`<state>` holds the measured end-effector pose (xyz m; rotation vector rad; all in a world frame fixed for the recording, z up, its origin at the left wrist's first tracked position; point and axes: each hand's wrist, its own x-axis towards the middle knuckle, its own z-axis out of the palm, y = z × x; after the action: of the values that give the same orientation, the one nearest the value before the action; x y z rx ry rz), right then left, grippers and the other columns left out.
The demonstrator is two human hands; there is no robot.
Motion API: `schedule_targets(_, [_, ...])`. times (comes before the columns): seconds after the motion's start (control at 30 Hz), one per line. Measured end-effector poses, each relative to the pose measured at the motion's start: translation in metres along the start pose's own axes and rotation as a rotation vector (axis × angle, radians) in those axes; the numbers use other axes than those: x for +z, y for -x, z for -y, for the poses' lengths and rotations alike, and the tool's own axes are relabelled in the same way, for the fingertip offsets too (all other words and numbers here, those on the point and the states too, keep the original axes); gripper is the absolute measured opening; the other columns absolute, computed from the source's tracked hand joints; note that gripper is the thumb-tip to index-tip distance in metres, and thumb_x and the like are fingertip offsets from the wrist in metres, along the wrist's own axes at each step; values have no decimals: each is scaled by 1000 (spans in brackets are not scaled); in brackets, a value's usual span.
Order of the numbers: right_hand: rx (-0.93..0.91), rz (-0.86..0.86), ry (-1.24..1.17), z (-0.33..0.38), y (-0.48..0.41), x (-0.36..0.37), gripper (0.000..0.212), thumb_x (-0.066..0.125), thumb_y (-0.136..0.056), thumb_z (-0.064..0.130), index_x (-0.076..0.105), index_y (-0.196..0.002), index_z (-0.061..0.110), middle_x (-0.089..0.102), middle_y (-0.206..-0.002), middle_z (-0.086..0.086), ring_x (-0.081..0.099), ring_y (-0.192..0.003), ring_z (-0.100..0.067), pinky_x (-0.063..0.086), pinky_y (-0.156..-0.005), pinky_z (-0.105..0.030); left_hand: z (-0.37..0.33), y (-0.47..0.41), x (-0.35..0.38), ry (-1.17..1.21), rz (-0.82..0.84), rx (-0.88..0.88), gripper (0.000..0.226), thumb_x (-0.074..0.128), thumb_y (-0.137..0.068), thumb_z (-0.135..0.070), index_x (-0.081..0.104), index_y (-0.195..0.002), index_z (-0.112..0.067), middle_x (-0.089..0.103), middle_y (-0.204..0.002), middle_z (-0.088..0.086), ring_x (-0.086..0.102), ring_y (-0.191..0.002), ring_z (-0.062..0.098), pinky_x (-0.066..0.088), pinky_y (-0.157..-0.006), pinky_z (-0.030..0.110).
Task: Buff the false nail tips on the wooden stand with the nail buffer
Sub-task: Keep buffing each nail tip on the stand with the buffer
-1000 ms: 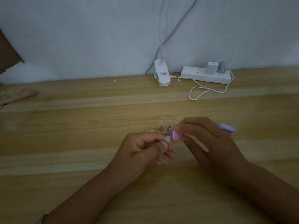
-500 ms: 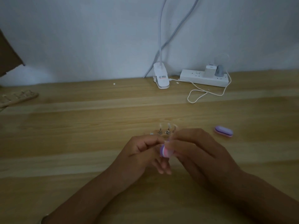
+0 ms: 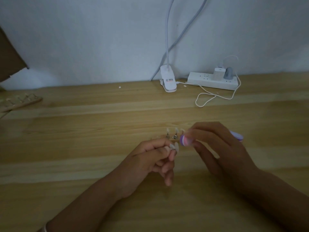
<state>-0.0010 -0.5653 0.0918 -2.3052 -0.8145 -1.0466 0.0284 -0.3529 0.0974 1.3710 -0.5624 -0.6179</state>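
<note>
False nail tip and nail buffer, held just in front of the wooden stand.
The wooden stand on the surface carries clear tips upright on metal pegs. Just before it, the left hand pinches one pale translucent false nail tip, spare fingers loosely curled. The right hand is clamped on the nail buffer, its striped purple-pink-white end beside the tip; contact unclear. A second purple buffer lies right of the stand.

On the table, the lamp clip stands left of the power strip, with the nail tips in front.
</note>
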Motion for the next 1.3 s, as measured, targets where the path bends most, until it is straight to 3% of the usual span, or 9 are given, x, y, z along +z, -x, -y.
schedule_targets(0.17, [13,15,-91,2,2,6,17,54,-100,8,64,-113,10,60,-115,-1,57,-110,-8,38,-100,-16,2,-2,1,-54,-114,47,21,45,-93,-20,58,-78,-13,49,-63,6,58,-55,23,50,-57,28])
schedule_targets(0.3, [207,31,-72,0,-3,-1,17,62,-88,0,66,-103,6,63,-102,1,54,-95,-2,39,-88,-14,2,-2,-1,-147,-246,108,28,45,-101,-11,61,-78,-9,56,-64,9,62,-59,23,52,-54,30])
schedule_targets(0.43, [400,224,-247,3,-6,-15,14,41,-86,23,55,-86,20,54,-74,8,51,-69,-11,39,-70,-36,6,-4,-2,-334,-432,183,18,54,-95,-7,71,-88,-7,70,-77,0,67,-72,14,54,-56,28])
schedule_targets(0.5, [413,384,-271,0,-6,-21,16,39,-85,20,50,-76,27,50,-66,8,51,-63,-15,37,-76,-43,7,-4,-3,-484,-479,247,13,64,-89,-13,76,-92,-15,71,-88,-2,65,-78,10,50,-59,22])
schedule_targets(0.7, [337,769,-28,-2,-2,-18,33,53,-81,65,64,-96,38,62,-80,21,57,-81,5,40,-65,-10,15,-3,-4,-703,-357,269,9,74,-81,-21,77,-89,-21,69,-79,-9,62,-72,7,45,-62,17])
schedule_targets(0.8, [336,741,0,-1,-2,-14,36,54,-80,63,68,-103,38,64,-87,21,55,-87,5,40,-70,-8,17,-1,-2,-764,-320,239,14,78,-79,-11,78,-88,-22,72,-80,-6,64,-74,11,52,-68,29])
schedule_targets(0.93, [337,685,-24,3,-1,-12,19,66,-84,49,71,-97,36,68,-87,18,59,-90,-3,48,-72,-23,14,-1,-2,-898,-310,215,16,79,-78,-15,79,-89,-26,69,-79,-8,58,-74,9,41,-63,19])
schedule_targets(1.07, [435,643,-184,3,-1,-7,7,72,-84,29,71,-87,35,65,-75,23,60,-76,0,38,-64,-13,13,-2,-3,-917,-345,189,17,81,-75,-19,79,-88,-30,65,-76,-7,56,-72,7,35,-62,15])
schedule_targets(1.3, [633,508,-584,2,-8,-5,12,76,-85,9,77,-83,20,75,-83,13,67,-76,2,46,-70,-6,12,-3,-2,-938,-329,217,14,81,-75,-20,79,-85,-30,64,-74,-9,55,-72,6,36,-63,18])
